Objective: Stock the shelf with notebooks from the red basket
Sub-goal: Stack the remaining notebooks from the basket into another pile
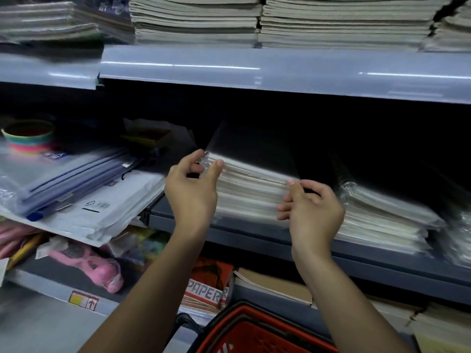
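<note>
A stack of plastic-wrapped, black-covered notebooks lies on the middle grey shelf. My left hand pinches the top notebook's near left corner between thumb and fingers. My right hand holds the same notebook's near right edge with thumb and fingertips. The top notebook tilts up toward the back. The red basket stands below, at the bottom centre; its inside is hardly visible.
A second wrapped spiral-notebook stack sits to the right. Zip folders and white envelopes overhang the left shelf. Upper shelf carries notebook piles. Below lie "PAPER" pads, brown notebooks and a pink item.
</note>
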